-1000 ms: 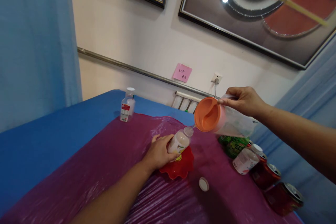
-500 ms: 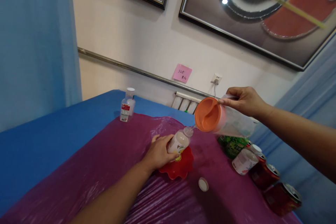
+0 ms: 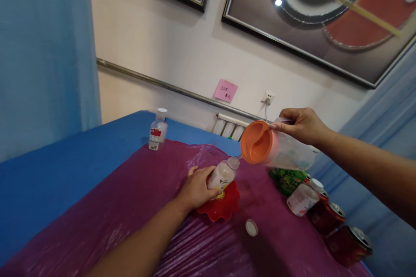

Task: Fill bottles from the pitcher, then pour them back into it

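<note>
Small milky bottle (image 3: pixel 222 175) stands uncapped on a red dish (image 3: pixel 224 206) near the middle of the table, the left hand (image 3: pixel 196 188) wrapped around it. Right hand (image 3: pixel 301 124) grips a tilted clear jug (image 3: pixel 278 149), its orange lid at the bottle's mouth. White cap (image 3: pixel 251 227) lies just beside the dish; cans (image 3: pixel 338 225) crowd the right edge.

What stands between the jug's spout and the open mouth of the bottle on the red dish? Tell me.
Nothing visible. The right hand tips the orange-lidded jug so its spout sits right at the mouth of the small bottle, which the left hand steadies on the red dish. The white cap lies apart on the purple sheet.
</note>
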### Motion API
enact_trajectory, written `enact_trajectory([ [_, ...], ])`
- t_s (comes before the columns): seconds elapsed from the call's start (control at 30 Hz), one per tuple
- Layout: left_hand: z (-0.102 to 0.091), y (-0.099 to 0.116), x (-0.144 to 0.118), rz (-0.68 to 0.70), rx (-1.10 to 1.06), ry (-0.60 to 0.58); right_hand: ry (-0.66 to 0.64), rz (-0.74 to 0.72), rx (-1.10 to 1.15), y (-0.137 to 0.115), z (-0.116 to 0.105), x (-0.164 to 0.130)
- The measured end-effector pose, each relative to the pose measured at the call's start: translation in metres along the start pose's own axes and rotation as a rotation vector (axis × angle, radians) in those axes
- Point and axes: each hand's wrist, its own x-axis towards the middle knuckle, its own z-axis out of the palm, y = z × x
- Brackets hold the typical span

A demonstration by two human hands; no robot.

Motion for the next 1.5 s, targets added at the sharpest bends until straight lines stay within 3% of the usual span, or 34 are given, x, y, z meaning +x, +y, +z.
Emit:
enact_trajectory([
  [1.03,-0.002,0.004,-0.002,-0.007,-0.019,-0.006,-0.007,0.008,0.017,-0.003,0.007,-0.005],
  [1.33,0.000,0.001,-0.002,0.014,-0.014,0.006,0.048,-0.008,0.095,0.012,0.019,-0.014],
  [1.5,0.002,-0.002,-0.001,0.013,-0.001,0.019,0.115,0.075,0.249,0.034,0.037,-0.025],
])
